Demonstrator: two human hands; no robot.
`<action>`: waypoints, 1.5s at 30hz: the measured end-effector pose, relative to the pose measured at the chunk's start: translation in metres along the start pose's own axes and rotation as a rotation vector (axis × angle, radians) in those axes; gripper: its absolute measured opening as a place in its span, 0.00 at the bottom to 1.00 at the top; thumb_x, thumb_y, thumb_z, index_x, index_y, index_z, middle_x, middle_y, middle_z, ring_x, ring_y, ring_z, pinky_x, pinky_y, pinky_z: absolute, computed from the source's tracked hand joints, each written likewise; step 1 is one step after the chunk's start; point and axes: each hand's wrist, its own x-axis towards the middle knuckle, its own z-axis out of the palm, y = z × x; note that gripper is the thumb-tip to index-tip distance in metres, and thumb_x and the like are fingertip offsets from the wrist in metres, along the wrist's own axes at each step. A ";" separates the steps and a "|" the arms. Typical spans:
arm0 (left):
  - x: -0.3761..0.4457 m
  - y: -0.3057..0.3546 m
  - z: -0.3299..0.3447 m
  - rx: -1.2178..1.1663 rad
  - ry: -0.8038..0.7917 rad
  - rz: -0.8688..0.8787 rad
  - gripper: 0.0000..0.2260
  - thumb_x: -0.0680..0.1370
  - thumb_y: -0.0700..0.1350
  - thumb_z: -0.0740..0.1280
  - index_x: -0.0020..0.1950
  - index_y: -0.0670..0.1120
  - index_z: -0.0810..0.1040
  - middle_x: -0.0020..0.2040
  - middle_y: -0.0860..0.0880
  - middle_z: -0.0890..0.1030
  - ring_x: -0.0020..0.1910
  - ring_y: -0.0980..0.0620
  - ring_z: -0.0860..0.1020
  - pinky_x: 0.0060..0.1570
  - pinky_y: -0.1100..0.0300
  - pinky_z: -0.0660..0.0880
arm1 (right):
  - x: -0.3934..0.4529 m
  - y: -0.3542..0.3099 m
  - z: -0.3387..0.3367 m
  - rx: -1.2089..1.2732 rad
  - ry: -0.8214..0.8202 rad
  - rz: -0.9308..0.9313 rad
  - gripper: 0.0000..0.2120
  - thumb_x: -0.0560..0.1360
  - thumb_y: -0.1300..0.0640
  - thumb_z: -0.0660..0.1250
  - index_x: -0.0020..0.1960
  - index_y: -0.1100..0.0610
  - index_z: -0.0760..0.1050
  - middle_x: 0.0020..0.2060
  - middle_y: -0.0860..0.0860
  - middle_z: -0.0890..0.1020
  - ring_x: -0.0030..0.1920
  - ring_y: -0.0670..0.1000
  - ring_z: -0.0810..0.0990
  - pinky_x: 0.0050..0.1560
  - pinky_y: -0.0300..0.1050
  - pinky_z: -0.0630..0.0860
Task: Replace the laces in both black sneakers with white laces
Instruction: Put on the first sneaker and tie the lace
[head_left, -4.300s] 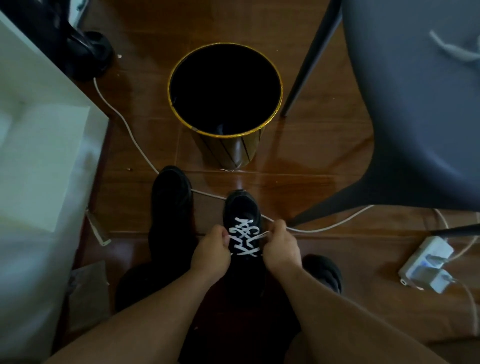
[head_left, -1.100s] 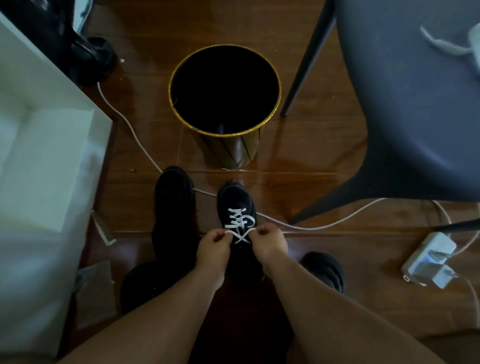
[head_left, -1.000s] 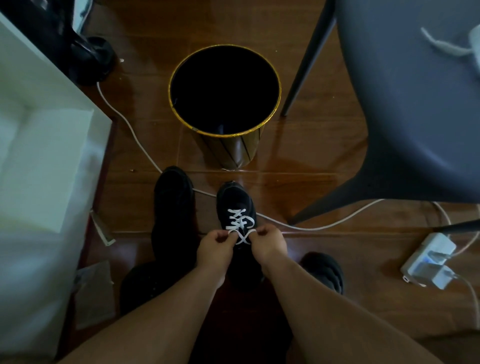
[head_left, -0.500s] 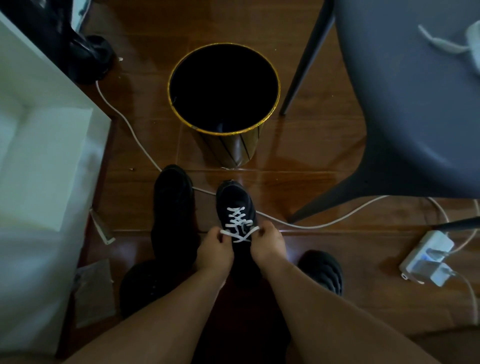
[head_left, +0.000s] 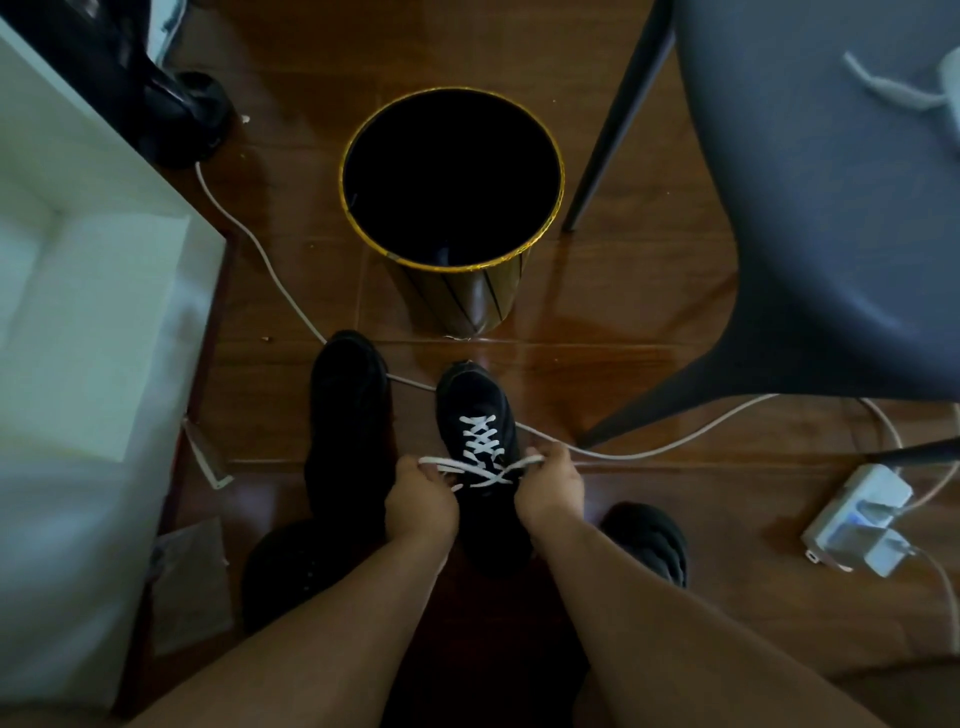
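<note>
White lace (head_left: 482, 451): criss-crossed up black sneaker (head_left: 480, 415), lower centre.
Left hand (head_left: 420, 503): pinched one lace end.
Right hand (head_left: 549, 488): pinched other end, pulled sideways.

Bare wood floor (head_left: 597, 322) lies open at frame centre between the bin (head_left: 452, 208) and chair leg (head_left: 613, 119); a white cable (head_left: 649, 454) crosses it lower right.

sneaker (head_left: 475, 410): black
laces (head_left: 483, 449): white, criss-crossed
bin (head_left: 467, 296): black, gold rim
floor (head_left: 623, 322): brown wood
chair (head_left: 831, 208): grey
</note>
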 end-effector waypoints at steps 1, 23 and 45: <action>0.000 0.001 -0.001 -0.066 0.018 -0.034 0.08 0.87 0.50 0.53 0.56 0.51 0.71 0.44 0.50 0.81 0.44 0.46 0.81 0.50 0.40 0.84 | 0.001 0.001 -0.002 0.026 0.016 0.027 0.11 0.86 0.50 0.56 0.62 0.54 0.72 0.58 0.59 0.80 0.59 0.61 0.78 0.55 0.49 0.71; -0.009 0.002 0.007 -0.225 -0.153 0.007 0.07 0.84 0.55 0.65 0.51 0.53 0.78 0.48 0.50 0.84 0.45 0.47 0.83 0.45 0.46 0.85 | -0.001 -0.004 -0.003 -0.096 -0.097 -0.062 0.12 0.82 0.47 0.66 0.59 0.53 0.80 0.52 0.52 0.85 0.53 0.55 0.83 0.56 0.51 0.79; 0.015 0.037 -0.074 0.689 -0.518 0.354 0.11 0.84 0.56 0.66 0.48 0.52 0.84 0.44 0.52 0.84 0.44 0.52 0.81 0.45 0.56 0.76 | 0.005 -0.015 -0.073 -0.963 -0.274 -0.361 0.10 0.82 0.44 0.64 0.58 0.44 0.80 0.55 0.49 0.85 0.59 0.55 0.82 0.58 0.51 0.78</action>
